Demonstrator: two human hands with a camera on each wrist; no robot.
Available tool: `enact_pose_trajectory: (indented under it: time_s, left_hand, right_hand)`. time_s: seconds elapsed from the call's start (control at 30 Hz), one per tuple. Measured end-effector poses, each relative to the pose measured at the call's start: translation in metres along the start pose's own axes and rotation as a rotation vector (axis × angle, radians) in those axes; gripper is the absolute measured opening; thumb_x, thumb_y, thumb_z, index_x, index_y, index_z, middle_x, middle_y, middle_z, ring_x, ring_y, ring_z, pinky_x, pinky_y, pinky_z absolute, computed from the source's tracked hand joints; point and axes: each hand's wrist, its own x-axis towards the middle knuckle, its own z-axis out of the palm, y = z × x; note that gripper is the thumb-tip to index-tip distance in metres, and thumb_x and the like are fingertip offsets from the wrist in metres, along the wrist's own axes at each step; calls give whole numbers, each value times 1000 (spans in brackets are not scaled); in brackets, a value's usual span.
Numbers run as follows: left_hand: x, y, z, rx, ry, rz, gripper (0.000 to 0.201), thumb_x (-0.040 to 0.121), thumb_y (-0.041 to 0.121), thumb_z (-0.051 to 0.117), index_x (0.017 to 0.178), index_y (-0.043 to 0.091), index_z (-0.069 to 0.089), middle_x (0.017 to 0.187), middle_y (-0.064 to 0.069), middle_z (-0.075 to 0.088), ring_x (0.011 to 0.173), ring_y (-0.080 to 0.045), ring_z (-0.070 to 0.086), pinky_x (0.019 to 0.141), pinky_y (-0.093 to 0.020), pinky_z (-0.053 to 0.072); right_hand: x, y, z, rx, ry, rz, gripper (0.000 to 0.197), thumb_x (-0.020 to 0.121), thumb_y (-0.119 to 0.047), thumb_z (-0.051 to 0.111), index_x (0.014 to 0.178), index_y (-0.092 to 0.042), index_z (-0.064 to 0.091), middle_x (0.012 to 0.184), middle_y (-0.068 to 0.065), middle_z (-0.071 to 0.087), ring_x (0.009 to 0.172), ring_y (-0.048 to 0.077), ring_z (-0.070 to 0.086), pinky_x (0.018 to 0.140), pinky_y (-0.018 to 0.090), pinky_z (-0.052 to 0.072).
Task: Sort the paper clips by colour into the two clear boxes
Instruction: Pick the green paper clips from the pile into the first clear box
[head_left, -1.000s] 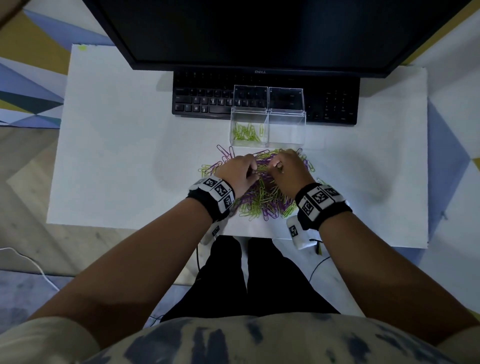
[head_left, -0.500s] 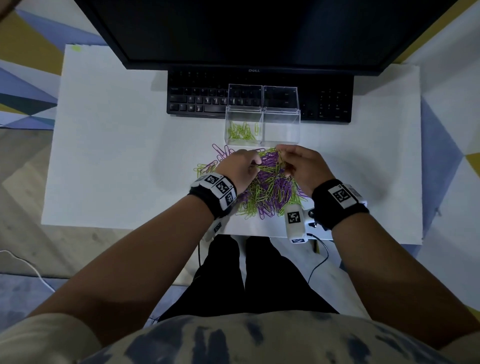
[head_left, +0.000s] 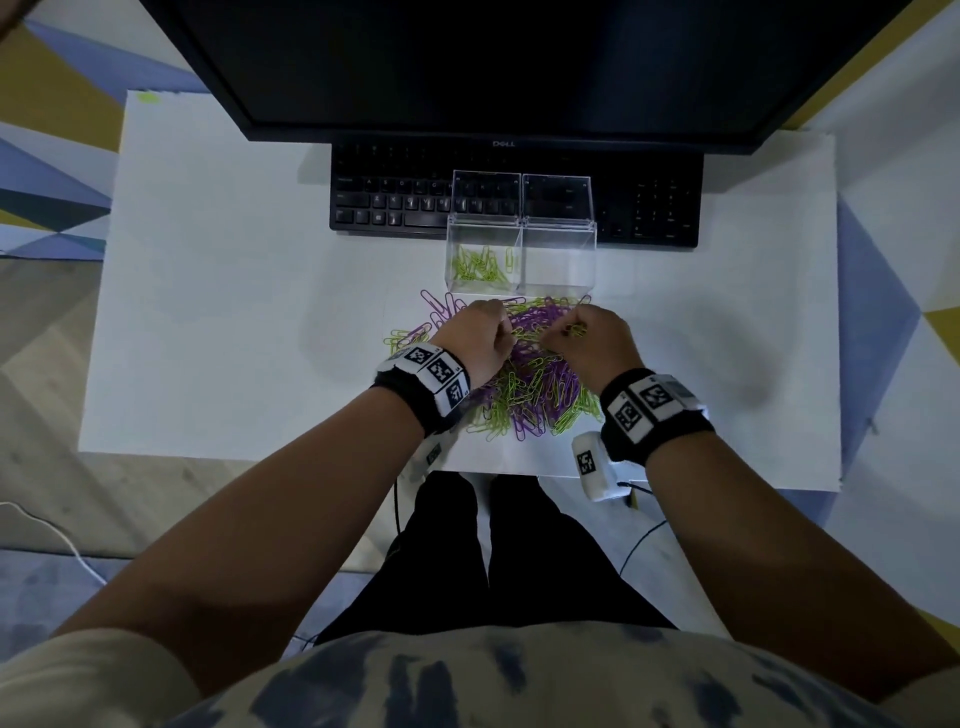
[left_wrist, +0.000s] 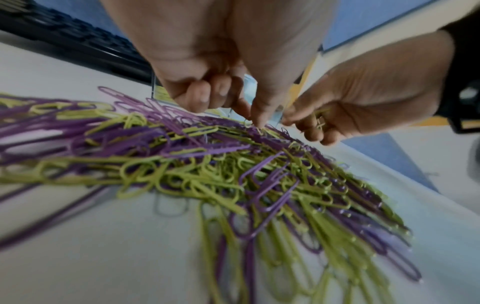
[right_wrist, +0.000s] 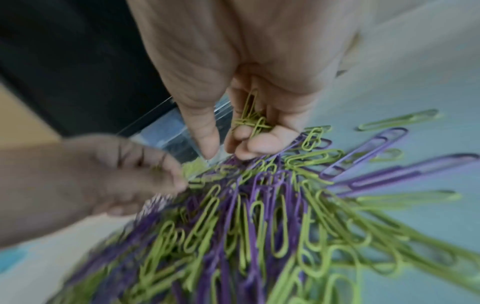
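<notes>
We see left hand (head_left: 475, 340) over pile's left part, fingers curled, fingertips (left_wrist: 255, 115) pinching into pile of green and purple clips (head_left: 530, 384); whether clip gripped, we cannot tell. Left clear box (head_left: 480, 260) holds green clips, right clear box (head_left: 560, 254) just beside. Keyboard (head_left: 395, 200) and monitor (head_left: 519, 67) stand behind boxes. Right hand (head_left: 592, 340) cups bunch of green clips (right_wrist: 250, 119) in curled fingers.
</notes>
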Motion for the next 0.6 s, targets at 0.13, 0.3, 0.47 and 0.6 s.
enact_pose_trajectory:
  time_s: [0.13,0.3,0.47,0.6]
  left_hand:
    - [-10,2,-11,-227,72,-48,8,91,18,54,85,13,53,72,4,50,63,-11,49,56,-21,35]
    - [-18,7,-37,-552,99,-161,17,91,19,57,76,19,49,65,-5,50,48,-13,39,45,-20,31]
    - [-10,13,-63,-670,220,-184,14,89,9,57,79,12,48,82,-14,57,35,1,34,40,-16,29]
    - [9,16,-77,-306,272,-80,3,87,11,53,86,9,51,76,-4,52,59,-11,47,52,-24,39]
  right_hand:
    - [2,-1,16,-204,-44,-149,10,83,-16,68,88,-8,64,97,6,59,86,20,56,74,22,35]
    - [3,-2,15,-173,-46,-132,7,86,-11,61,85,-4,63,96,10,62,83,22,56,71,22,33]
    - [1,-9,-3,49,-146,-6,14,85,-20,64,86,-6,65,76,1,61,69,14,54,65,27,42]
    - [-1,-24,-24,321,-250,35,15,88,-14,61,91,0,64,67,6,58,58,14,51,57,24,43]
